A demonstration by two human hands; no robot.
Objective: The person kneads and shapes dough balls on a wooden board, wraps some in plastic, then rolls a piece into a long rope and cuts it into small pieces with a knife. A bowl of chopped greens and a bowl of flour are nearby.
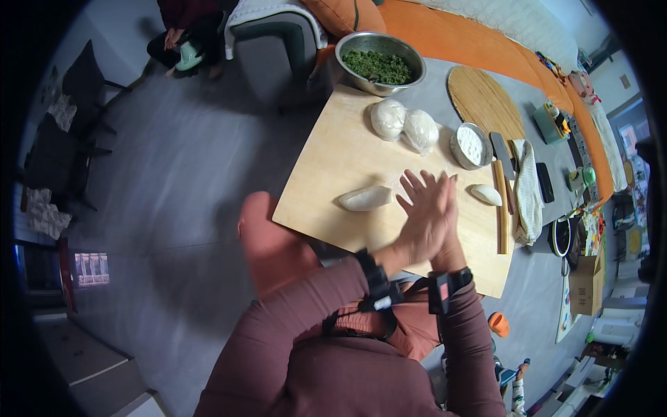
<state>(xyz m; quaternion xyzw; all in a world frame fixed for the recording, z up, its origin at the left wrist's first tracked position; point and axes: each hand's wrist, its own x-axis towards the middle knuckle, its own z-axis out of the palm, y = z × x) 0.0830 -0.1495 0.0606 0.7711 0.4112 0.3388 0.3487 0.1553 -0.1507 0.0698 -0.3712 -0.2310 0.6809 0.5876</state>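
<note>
Above the wooden board (323,156), my left hand (423,221) is laid palm-to-palm against my right hand (449,229). The left fingers are spread; most of the right hand is hidden behind them, and I see nothing held between the palms. A thick strip of white dough (365,199) lies on the board left of my hands. To their right rest a smaller dough piece (486,194) and a wooden rolling pin (501,213). Beyond my fingertips stand a bowl of white flour (470,146) and two plastic-wrapped dough balls (388,120) (421,130).
A steel bowl (344,78) of chopped greens (378,68) stands at the board's far corner. Rightward are a round wooden board (484,101), a knife (502,156), a cloth (528,193) and a black phone (545,182). Another person (187,31) sits at upper left.
</note>
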